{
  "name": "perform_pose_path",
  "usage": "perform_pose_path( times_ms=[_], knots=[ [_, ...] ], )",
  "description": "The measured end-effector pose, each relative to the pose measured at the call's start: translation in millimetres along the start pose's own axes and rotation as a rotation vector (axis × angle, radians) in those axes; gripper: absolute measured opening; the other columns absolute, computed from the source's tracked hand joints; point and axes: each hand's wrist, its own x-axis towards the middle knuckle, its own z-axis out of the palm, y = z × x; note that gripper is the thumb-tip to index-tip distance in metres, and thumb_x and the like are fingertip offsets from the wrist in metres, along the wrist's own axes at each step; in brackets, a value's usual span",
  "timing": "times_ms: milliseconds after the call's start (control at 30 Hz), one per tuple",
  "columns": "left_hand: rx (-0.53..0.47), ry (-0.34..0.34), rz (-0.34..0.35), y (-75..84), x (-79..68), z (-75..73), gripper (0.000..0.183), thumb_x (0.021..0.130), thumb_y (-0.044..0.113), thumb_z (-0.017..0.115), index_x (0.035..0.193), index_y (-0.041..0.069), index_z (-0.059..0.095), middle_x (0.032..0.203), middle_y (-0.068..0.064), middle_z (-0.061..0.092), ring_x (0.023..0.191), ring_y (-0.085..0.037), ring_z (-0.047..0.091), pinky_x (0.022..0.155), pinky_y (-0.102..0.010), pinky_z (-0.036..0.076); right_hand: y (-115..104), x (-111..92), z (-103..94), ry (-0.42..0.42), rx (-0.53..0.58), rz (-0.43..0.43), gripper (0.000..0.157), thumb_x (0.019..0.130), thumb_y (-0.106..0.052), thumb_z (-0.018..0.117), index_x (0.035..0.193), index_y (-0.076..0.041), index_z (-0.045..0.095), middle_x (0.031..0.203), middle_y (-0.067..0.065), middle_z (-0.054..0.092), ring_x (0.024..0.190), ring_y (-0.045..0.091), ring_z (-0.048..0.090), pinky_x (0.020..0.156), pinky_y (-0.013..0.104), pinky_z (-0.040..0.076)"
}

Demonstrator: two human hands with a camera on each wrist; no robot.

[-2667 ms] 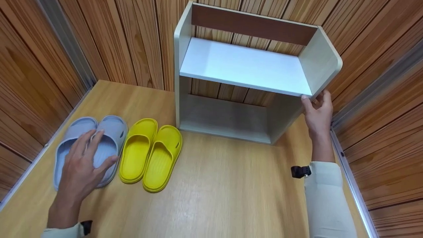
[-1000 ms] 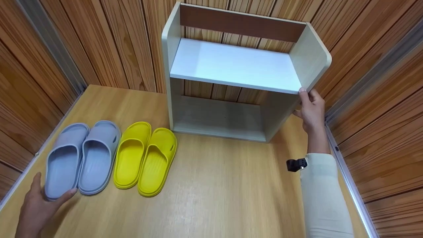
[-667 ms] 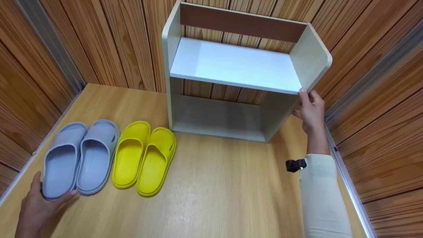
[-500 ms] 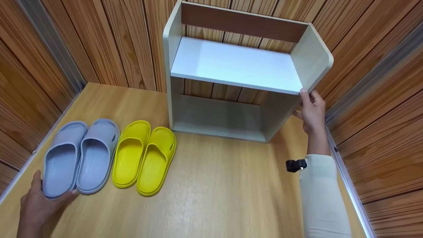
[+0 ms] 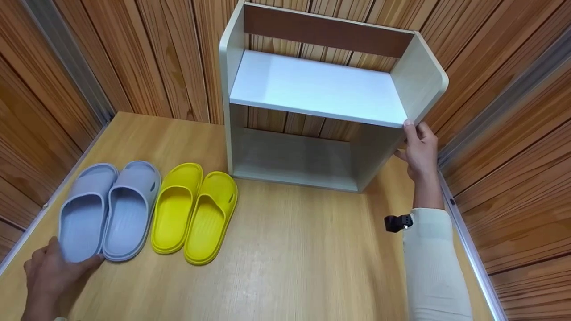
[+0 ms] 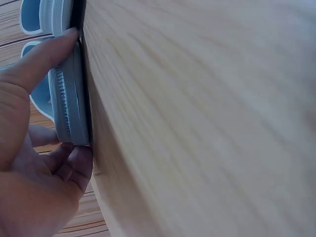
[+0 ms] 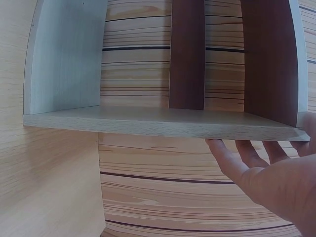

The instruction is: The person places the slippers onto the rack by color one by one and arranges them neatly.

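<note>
Two light grey-blue slippers, the left slipper [image 5: 82,227] and the right slipper [image 5: 126,223], stand side by side on the wooden surface. At the heel of the left one, my left hand [image 5: 53,267] pinches it: the thumb lies along one side and curled fingers lie on the other, plain in the left wrist view at the slipper sole [image 6: 71,106]. My right hand [image 5: 420,151] holds the right side of a small two-tier shelf [image 5: 321,89], thumb at the front corner of the white board. In the right wrist view, its fingertips [image 7: 215,144] touch the outer face of the side panel [image 7: 148,126].
A pair of yellow slippers, left [image 5: 174,218] and right [image 5: 209,227], stands beside the grey pair, left of the shelf. Wood-patterned walls [image 5: 165,58] enclose the surface [image 5: 285,258] at the back and sides. Metal strips [image 5: 473,249] run along its edges.
My left hand has moved from above the grey slippers down to the left one's heel, and its fingers have curled in. The right hand stays on the shelf. The view has shifted slightly.
</note>
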Motion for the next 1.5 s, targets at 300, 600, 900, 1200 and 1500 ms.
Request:
perform_pose_path(
  times_ms=[300, 600, 900, 1200, 1500],
  knots=[
    [-0.189, 0.015, -0.115, 1.1, -2.1, 3.0, 0.118, 0.079, 0.037, 0.086, 0.158, -0.007, 0.01, 0.157, -0.037, 0.018, 0.146, -0.052, 0.005, 0.119, -0.064, 0.007, 2.4, -1.7, 0.7, 0.007, -0.018, 0.031, 0.053, 0.105, -0.045, 0.05, 0.149, -0.015, 0.047, 0.15, 0.014, 0.041, 0.138, 0.036, 0.043, 0.108, 0.06, 0.038],
    [-0.236, 0.014, -0.171, 2.7, -1.2, 0.3, 0.12, 0.078, 0.033, 0.087, 0.16, -0.003, 0.008, 0.159, -0.035, 0.017, 0.146, -0.052, 0.011, 0.119, -0.064, 0.011, 2.1, -1.3, -0.4, 0.01, -0.016, 0.036, 0.054, 0.105, -0.044, 0.05, 0.151, -0.016, 0.046, 0.149, 0.013, 0.043, 0.138, 0.036, 0.044, 0.108, 0.06, 0.038],
    [-0.305, 0.049, -0.164, -10.1, 1.4, 1.0, 0.123, 0.076, 0.042, 0.088, 0.162, 0.004, 0.009, 0.163, -0.029, 0.016, 0.146, -0.05, 0.019, 0.118, -0.063, 0.018, -0.4, -0.2, 0.2, 0.007, -0.004, 0.042, 0.053, 0.105, -0.043, 0.051, 0.15, -0.016, 0.047, 0.152, 0.014, 0.04, 0.14, 0.036, 0.041, 0.108, 0.061, 0.036],
    [-0.493, 0.065, -0.177, 1.0, -9.1, -7.2, 0.119, 0.078, 0.04, 0.088, 0.165, 0.021, 0.01, 0.167, -0.018, 0.016, 0.148, -0.041, 0.021, 0.119, -0.056, 0.021, -2.5, -0.6, -1.0, 0.005, -0.024, 0.053, 0.054, 0.105, -0.045, 0.05, 0.152, -0.019, 0.045, 0.153, 0.013, 0.041, 0.14, 0.035, 0.043, 0.109, 0.058, 0.038],
    [-0.551, 0.098, -0.075, 35.6, -25.9, -22.7, 0.116, 0.079, 0.035, 0.089, 0.163, 0.037, 0.009, 0.167, -0.014, 0.018, 0.145, -0.04, 0.025, 0.112, -0.059, 0.034, -3.1, 1.2, -0.7, 0.007, -0.009, 0.067, 0.049, 0.104, -0.045, 0.051, 0.144, -0.017, 0.05, 0.147, 0.011, 0.042, 0.137, 0.034, 0.043, 0.109, 0.058, 0.037]
  ],
)
